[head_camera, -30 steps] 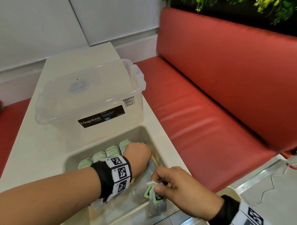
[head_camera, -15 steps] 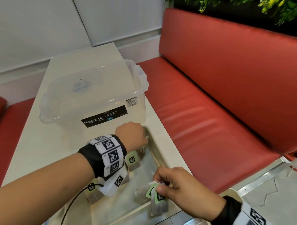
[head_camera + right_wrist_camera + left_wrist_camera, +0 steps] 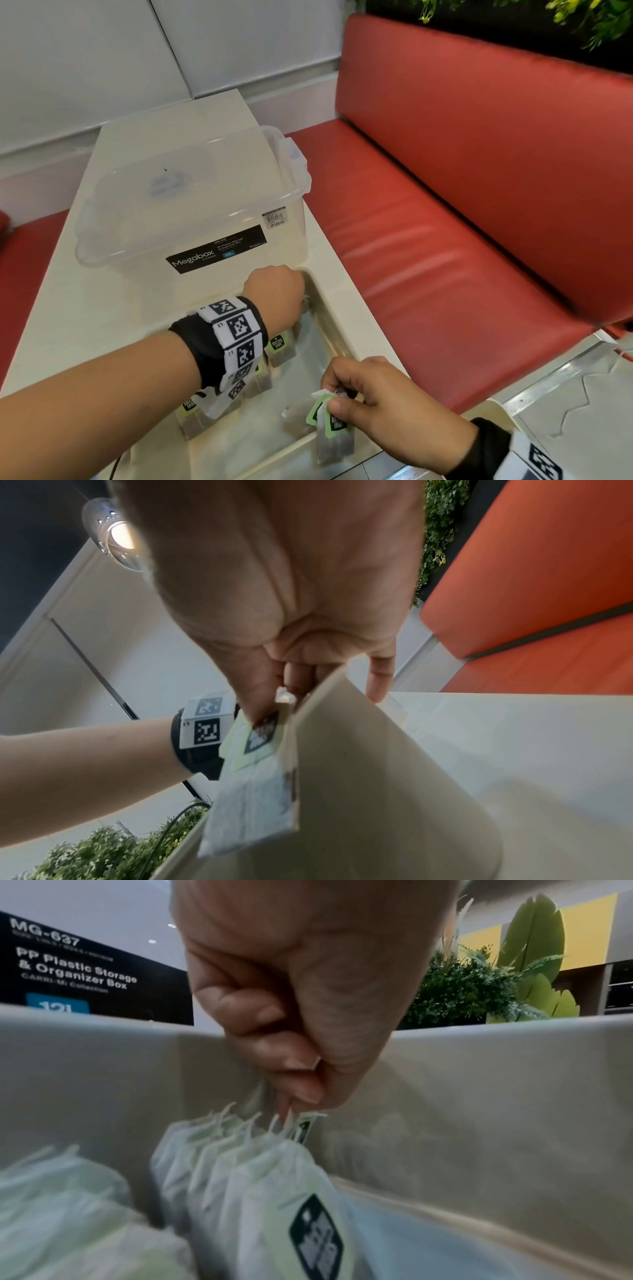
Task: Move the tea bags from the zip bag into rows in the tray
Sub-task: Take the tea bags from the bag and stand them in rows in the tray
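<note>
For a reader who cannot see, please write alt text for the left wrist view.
The left hand reaches down into a beige tray, its fingertips pinching the top of a tea bag at the end of a blurred row of upright tea bags. Behind the tray wall stand a clear storage box's black label and green plants.

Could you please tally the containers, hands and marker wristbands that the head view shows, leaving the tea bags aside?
Clear storage box: 1
Tray: 1
Hands: 2, left hand and right hand, each pinching tea bags
Marker wristbands: 2
Total: 6
</note>
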The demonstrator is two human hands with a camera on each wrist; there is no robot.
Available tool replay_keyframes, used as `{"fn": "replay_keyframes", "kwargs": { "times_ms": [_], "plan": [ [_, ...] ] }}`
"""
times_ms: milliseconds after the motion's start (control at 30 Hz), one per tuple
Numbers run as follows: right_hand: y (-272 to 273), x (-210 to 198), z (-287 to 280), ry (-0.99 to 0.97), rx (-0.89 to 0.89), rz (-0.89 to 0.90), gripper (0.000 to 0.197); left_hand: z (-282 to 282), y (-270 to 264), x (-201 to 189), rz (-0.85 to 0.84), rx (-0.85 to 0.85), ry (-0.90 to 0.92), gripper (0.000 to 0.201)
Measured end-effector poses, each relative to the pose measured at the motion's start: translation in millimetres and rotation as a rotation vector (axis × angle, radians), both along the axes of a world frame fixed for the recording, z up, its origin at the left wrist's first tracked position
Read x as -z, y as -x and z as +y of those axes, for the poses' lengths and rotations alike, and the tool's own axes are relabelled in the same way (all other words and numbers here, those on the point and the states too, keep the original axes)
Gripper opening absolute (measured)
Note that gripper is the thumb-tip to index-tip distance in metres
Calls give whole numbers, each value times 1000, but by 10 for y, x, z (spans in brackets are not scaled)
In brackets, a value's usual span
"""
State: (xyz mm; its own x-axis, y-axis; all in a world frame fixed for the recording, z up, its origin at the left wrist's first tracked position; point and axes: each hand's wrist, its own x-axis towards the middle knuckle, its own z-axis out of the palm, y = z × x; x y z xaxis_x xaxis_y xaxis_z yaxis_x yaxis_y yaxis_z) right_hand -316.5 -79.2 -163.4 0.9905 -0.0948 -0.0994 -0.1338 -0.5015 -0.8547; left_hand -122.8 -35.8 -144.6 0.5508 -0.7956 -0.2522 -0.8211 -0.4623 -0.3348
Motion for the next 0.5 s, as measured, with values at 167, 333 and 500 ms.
{"fn": "replay_keyframes", "kwargs": {
  "times_ms": [167,333,500],
  "plan": [
    [16,-21,3,1,-1,10,15,1,8,-148,119,-3,142,15],
    [61,-107,22,1,19,27,13,77,-80,-388,309,116,227,11],
    [23,-232,-48,-31,221,-182,15,190,-109,-763,633,211,252,8]
  ]
}}
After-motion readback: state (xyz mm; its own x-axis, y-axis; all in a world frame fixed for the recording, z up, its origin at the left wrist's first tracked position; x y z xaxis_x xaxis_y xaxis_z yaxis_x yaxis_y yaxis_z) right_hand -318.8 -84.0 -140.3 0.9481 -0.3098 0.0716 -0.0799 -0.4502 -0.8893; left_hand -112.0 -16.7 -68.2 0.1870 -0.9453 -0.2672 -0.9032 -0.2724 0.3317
